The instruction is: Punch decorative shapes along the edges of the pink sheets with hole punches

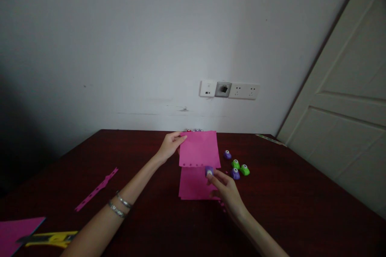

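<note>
A pink sheet (199,148) is held near its upper left corner in the grip of the left hand (172,147), with the thumb laid over its face. The lower edge, where a row of small holes (191,165) is seen, overlaps the stack (193,186) on the desk (157,217). A purple punch (208,171) is grasped between thumb and fingers by the right hand (228,194), at the sheet's lower right corner; whether the edge is seated in its slot cannot be told.

For clean work, the edge should be pushed squarely to the slot's back, the spacing matched to the row by eye, and the sheet kept taut but not pulled while the punch is pressed. Too near the corner, a tear may be risked. Pink scraps (222,205) are best kept from under the sheet. Spare punches (235,174) are grouped to the right.
</note>
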Demonstrator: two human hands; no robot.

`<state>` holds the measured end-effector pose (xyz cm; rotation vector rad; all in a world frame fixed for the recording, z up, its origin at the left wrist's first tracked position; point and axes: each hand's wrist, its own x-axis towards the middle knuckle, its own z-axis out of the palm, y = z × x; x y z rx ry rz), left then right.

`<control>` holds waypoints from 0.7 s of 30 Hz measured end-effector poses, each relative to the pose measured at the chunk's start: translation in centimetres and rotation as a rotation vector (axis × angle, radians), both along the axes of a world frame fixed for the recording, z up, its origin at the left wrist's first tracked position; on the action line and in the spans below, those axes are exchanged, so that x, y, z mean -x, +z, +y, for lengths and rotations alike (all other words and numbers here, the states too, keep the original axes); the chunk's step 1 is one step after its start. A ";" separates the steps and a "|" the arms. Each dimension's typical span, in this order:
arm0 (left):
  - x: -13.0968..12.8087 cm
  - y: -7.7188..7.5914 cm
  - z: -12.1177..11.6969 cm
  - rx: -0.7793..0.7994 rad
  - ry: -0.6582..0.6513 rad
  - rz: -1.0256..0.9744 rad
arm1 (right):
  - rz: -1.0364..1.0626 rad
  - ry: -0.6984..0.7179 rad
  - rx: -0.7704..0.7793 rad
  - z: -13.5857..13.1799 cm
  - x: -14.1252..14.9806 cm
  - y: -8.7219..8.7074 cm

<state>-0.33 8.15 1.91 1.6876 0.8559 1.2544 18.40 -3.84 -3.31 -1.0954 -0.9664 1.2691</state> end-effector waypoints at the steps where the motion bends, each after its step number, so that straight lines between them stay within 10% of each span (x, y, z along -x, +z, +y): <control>1: 0.0 0.0 0.0 0.001 -0.002 -0.003 | -0.002 0.003 -0.004 0.0 0.0 0.0; 21: 0.0 -0.1 0.1 0.044 -0.050 -0.020 | -0.003 -0.107 -0.024 0.1 0.0 -0.1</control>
